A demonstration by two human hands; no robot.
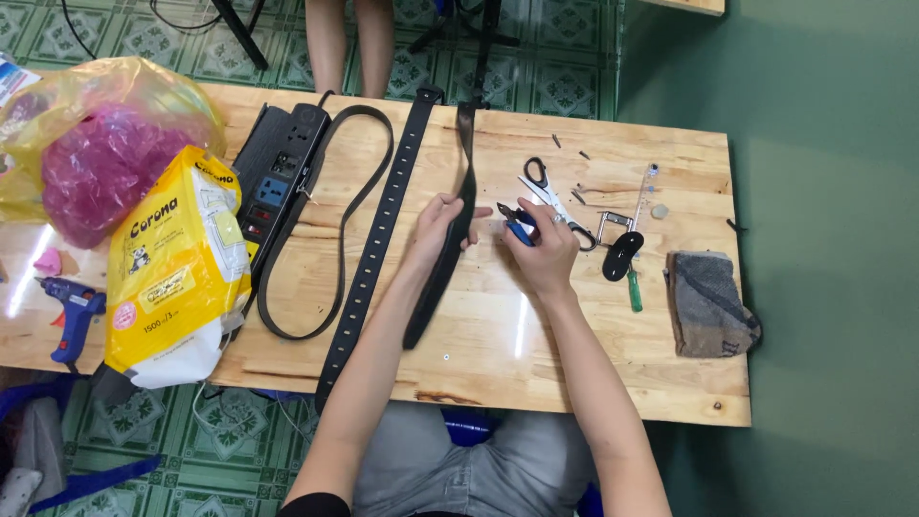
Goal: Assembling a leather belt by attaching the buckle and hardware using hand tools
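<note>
Holding a black strap at table centre, our left hand has its fingers wrapped around it, while our right hand grips small blue-handled pliers beside it. We judge the work mid-way: tool and strap nearly touch, nothing visibly altered yet. We count three black straps: the held one, a perforated one at nine o'clock, a looped one beyond. One pair of scissors lies at two o'clock.

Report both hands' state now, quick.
Left hand: closed on the black belt strap.
Right hand: closed on the blue-handled pliers, tip toward the strap.
</note>
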